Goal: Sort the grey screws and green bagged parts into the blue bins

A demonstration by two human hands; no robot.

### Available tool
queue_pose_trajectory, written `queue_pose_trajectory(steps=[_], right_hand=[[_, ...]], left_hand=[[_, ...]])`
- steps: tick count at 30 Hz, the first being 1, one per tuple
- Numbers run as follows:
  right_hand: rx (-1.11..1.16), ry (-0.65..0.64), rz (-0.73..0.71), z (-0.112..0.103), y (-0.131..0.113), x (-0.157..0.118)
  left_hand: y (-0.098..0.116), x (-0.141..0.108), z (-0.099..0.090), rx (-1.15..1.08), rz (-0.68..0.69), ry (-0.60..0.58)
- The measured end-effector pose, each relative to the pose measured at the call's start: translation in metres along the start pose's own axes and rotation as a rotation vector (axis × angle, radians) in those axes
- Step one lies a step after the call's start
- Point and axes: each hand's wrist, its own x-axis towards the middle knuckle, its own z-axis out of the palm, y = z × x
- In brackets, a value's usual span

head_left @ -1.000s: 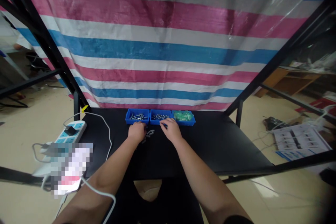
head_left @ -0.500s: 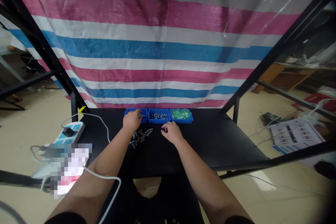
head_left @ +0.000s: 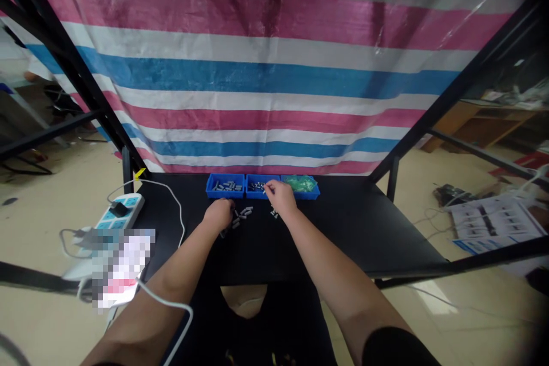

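Three blue bins stand side by side at the back of the black table. The left bin (head_left: 225,194) holds several small grey cylinders. My left hand (head_left: 218,214) is in front of it, fingers curled down at a loose pile of similar grey cylinders (head_left: 242,214); what lies under the fingers is hidden. Small silver-and-black parts (head_left: 256,186) fill the middle bin (head_left: 255,195). My right hand (head_left: 281,197) reaches over that bin's right side with fingertips pinched, their contents too small to make out. Below it, a few similar small parts (head_left: 274,214) lie on the table.
The right bin (head_left: 309,195) contains green plastic-like material (head_left: 301,183). A white power strip (head_left: 122,211) and a pixelated, bright flat object (head_left: 124,269) are at the table's left, with a white cable (head_left: 180,211). Striped sheeting (head_left: 266,80) hangs behind between black frame posts.
My left hand has come back from the left bin to the pile in front. My right hand has moved from the table up to the middle bin, exposing small parts on the table.
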Motion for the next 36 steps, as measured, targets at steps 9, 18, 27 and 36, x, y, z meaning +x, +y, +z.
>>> queue_pose_trajectory(steps=[9, 18, 27, 36], right_hand=[[-0.126, -0.178, 0.026, -0.003, -0.003, -0.018], [-0.214, -0.434, -0.107, -0.003, -0.012, -0.026], [-0.116, -0.222, -0.037, -0.010, -0.020, 0.007], [-0.114, -0.217, -0.081, 0.015, -0.024, -0.033]], left_hand=[[0.003, 0.006, -0.028, -0.089, -0.015, 0.246], [-0.003, 0.030, -0.036, -0.149, 0.008, 0.330], [0.003, 0.036, -0.038, -0.179, 0.017, 0.349], [0.022, -0.003, -0.004, -0.131, 0.151, 0.154]])
